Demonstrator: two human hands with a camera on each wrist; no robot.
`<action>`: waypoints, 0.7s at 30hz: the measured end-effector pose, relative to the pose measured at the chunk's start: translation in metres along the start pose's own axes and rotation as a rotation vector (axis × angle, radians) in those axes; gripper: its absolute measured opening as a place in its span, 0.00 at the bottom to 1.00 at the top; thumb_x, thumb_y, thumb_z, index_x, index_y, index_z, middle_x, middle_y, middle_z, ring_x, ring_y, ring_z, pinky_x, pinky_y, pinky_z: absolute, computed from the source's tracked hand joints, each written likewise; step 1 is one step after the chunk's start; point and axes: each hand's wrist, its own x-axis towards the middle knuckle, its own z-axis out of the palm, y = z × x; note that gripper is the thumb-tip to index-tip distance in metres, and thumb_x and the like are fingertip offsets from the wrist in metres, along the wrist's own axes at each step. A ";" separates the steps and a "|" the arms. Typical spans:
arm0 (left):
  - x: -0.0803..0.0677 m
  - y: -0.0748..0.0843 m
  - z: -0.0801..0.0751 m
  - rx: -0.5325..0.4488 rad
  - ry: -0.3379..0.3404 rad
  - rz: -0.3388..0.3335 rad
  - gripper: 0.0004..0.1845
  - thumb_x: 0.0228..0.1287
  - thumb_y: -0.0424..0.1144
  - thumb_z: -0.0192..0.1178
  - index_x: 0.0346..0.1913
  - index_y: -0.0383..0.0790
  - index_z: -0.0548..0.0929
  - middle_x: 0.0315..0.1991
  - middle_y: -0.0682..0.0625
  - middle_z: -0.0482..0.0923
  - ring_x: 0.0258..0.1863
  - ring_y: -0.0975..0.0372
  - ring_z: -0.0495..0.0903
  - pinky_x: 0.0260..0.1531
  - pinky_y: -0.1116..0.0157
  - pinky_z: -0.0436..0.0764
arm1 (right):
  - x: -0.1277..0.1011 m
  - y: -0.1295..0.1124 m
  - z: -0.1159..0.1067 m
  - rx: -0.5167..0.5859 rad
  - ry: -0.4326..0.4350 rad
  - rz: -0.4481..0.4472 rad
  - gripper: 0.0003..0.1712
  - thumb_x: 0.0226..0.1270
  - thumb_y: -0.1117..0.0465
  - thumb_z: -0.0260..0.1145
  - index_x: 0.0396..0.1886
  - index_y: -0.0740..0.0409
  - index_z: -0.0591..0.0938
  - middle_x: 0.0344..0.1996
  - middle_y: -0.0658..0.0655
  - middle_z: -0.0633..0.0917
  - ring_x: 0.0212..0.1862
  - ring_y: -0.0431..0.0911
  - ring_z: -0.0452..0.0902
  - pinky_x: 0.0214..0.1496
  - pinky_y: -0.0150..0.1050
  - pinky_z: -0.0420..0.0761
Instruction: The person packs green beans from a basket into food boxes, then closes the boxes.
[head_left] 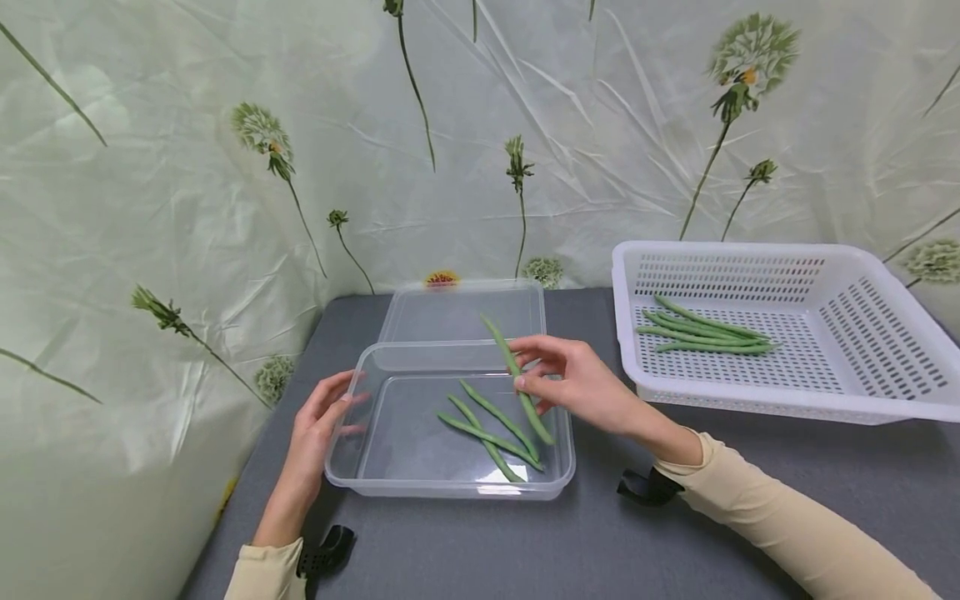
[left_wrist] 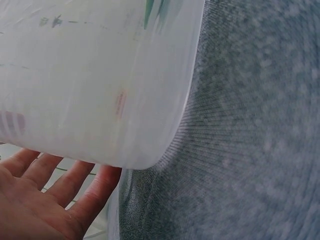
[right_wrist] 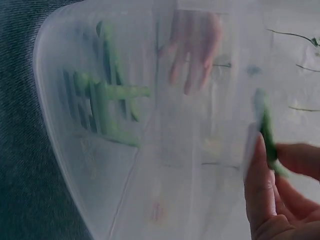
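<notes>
Right hand [head_left: 577, 383] pinches a green bean [head_left: 517, 379] over the clear container [head_left: 375, 479]; left hand [head_left: 318, 433] steadies its left wall; three beans [head_left: 487, 429] lie inside.
</notes>
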 end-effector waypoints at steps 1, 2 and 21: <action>0.000 0.000 0.000 0.000 -0.001 0.000 0.23 0.79 0.43 0.47 0.69 0.35 0.67 0.66 0.38 0.69 0.54 0.63 0.78 0.40 0.62 0.82 | 0.002 0.001 0.002 -0.013 -0.017 0.004 0.25 0.67 0.67 0.67 0.63 0.60 0.75 0.49 0.63 0.79 0.42 0.52 0.83 0.32 0.49 0.84; 0.001 0.000 0.000 0.000 -0.001 -0.001 0.23 0.79 0.43 0.47 0.69 0.35 0.67 0.66 0.38 0.69 0.54 0.63 0.78 0.40 0.62 0.82 | 0.004 0.002 0.005 -0.031 -0.035 0.002 0.25 0.66 0.66 0.68 0.63 0.59 0.76 0.48 0.61 0.80 0.41 0.51 0.82 0.31 0.49 0.84; 0.001 0.000 0.001 -0.010 0.007 -0.003 0.22 0.79 0.42 0.47 0.68 0.34 0.67 0.65 0.41 0.70 0.55 0.61 0.78 0.41 0.61 0.82 | 0.024 0.018 0.031 -0.228 -0.167 0.018 0.18 0.62 0.61 0.73 0.52 0.54 0.83 0.33 0.51 0.83 0.30 0.46 0.81 0.27 0.45 0.83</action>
